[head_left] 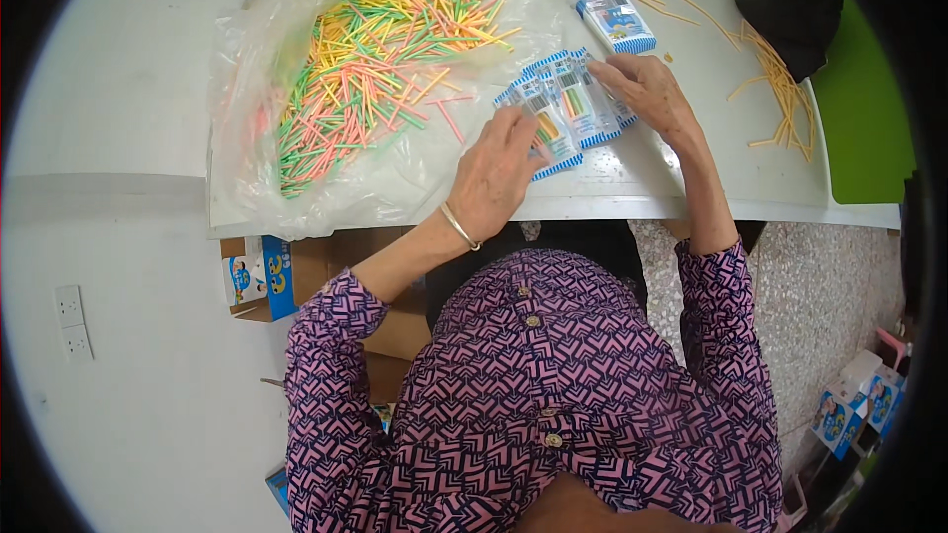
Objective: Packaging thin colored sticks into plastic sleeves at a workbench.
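Several small clear packets with blue-striped ends (575, 104) lie fanned and overlapping between my hands near the table's front edge. Short coloured sticks show through their windows. My left hand (499, 168), a bangle on its wrist, has bent fingers closed on the left packet of the fan. On the far right side, my right hand (652, 97) grips the packets' edges, its fingertips over their upper ends; its thumb is hidden. Just beyond stands a neat stack of similar packets (616, 18). To the left, a large clear plastic bag (365, 173) lies spread open under a heap of pink, green, yellow and orange sticks (385, 64).
Loose yellow-orange sticks (785, 104) are scattered at the table's right, beside a black cloth or bag (790, 5). A green panel (869, 79) borders that side. Cardboard boxes with blue print (259, 278) sit below the table; more boxes (839, 419) stand lower right.
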Action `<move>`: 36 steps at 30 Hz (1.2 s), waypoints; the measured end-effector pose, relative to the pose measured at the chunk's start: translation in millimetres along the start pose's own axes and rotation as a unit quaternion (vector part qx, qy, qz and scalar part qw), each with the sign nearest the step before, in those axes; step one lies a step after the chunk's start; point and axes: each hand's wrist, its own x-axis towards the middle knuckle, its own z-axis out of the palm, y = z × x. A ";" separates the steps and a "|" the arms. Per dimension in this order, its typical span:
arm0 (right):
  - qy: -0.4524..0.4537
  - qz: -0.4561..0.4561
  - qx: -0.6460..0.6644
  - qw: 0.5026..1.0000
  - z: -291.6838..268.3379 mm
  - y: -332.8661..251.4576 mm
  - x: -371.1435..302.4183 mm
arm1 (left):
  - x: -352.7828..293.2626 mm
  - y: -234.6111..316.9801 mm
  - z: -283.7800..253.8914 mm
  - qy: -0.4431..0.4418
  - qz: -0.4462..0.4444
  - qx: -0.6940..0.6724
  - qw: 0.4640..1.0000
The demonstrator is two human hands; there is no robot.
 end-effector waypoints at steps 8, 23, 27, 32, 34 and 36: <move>-0.027 -0.011 -0.025 0.999 12.5 -28.6 -6.3 | 26.1 -4.4 20.7 0.066 0.055 -0.039 0.996; 0.191 -0.003 -0.218 0.957 -26.5 10.1 61.2 | 27.9 8.5 5.8 0.039 0.082 -0.099 0.991; 0.168 0.036 -0.201 0.964 -13.8 32.3 79.9 | 19.2 9.3 -1.5 0.032 0.074 -0.080 0.993; 0.190 0.021 -0.152 0.970 -14.8 45.0 87.6 | 18.0 3.9 -3.3 0.016 0.055 -0.090 0.994; 0.236 -0.019 -0.176 0.955 -15.2 41.0 80.0 | 20.5 3.0 -8.7 0.041 0.074 -0.097 0.992; 0.254 -0.032 -0.174 0.951 -22.7 31.4 71.0 | 23.4 -1.0 -15.5 0.072 0.086 -0.102 0.988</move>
